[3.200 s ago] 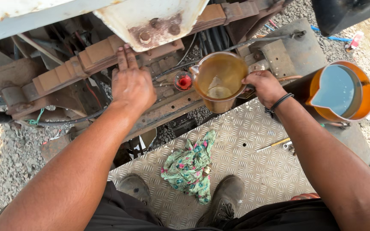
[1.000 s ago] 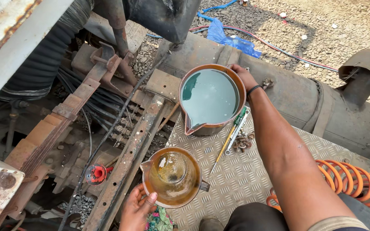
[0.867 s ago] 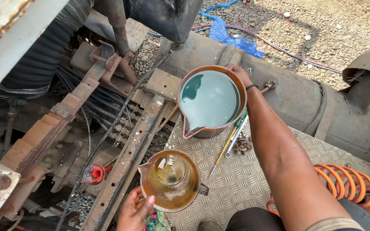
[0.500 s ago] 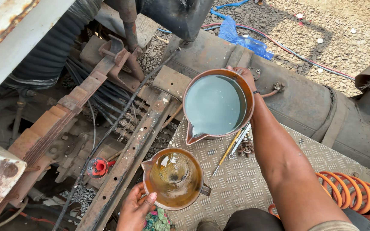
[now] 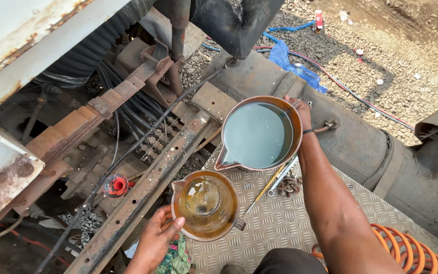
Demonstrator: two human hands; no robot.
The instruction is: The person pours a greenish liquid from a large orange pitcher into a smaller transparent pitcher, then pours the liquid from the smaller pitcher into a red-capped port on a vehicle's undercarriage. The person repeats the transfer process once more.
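Gravel and rusty truck chassis rails surround a grey checker-plate step [image 5: 280,223]. Beyond it, the right hand [image 5: 300,109] grips the far rim of a brown plastic jug [image 5: 258,134] brimful of pale liquid: probably heavy, sloshy, best held level. Just below, the left hand [image 5: 158,238] curls around an amber translucent jug [image 5: 205,204], likely oily.

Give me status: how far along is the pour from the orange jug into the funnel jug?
Done: the right hand has the orange jug lifted, spout toward the amber jug, which the left hand steadies at its rim. In hand: lining up; no stream shows. Left: the orange jug looks nearly full of pale liquid, so the whole pour remains.
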